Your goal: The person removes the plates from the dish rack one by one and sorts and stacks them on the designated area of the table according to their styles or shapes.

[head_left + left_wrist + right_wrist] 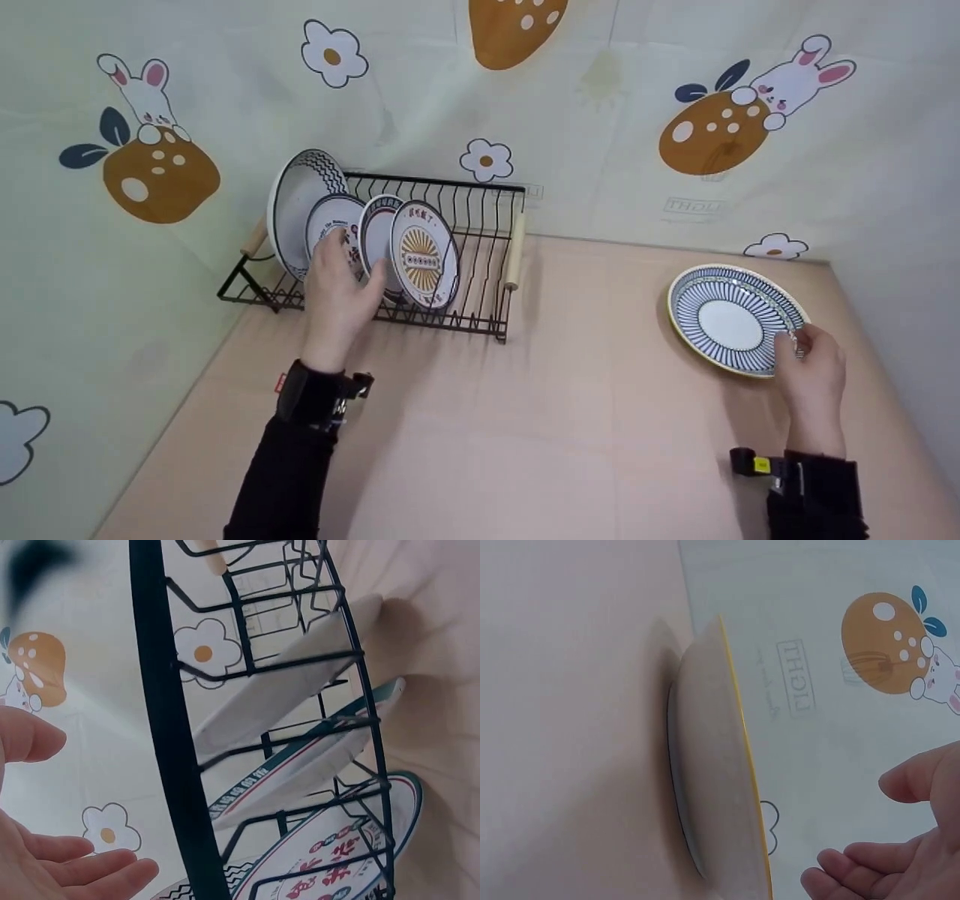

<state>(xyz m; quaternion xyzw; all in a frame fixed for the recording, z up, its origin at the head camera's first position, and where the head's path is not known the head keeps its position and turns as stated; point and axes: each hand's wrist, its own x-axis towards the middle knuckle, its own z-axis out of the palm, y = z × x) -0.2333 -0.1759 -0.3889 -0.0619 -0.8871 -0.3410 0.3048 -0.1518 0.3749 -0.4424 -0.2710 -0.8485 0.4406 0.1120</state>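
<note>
A black wire dish rack (517,190) holds several plates leaning on edge. My left hand (337,292) is over the rack's front left, overlapping a small white plate (328,212) in the head view. In the left wrist view its thumb and fingers (112,870) are spread, with nothing between them. Just right of it stand a dark-rimmed plate (378,225) and a plate with a golden sunburst (421,259). My right hand (816,379) is at the right rim of a blue-and-white striped plate (731,326). Thumb and fingers (885,859) are parted above the plate's yellow edge (744,727) in the right wrist view.
A large white dish with a zigzag rim (289,195) stands at the rack's left end. Wooden handles (516,251) flank the rack. Behind the pinkish table (570,420) hangs a pale sheet (420,97) printed with rabbits and flowers.
</note>
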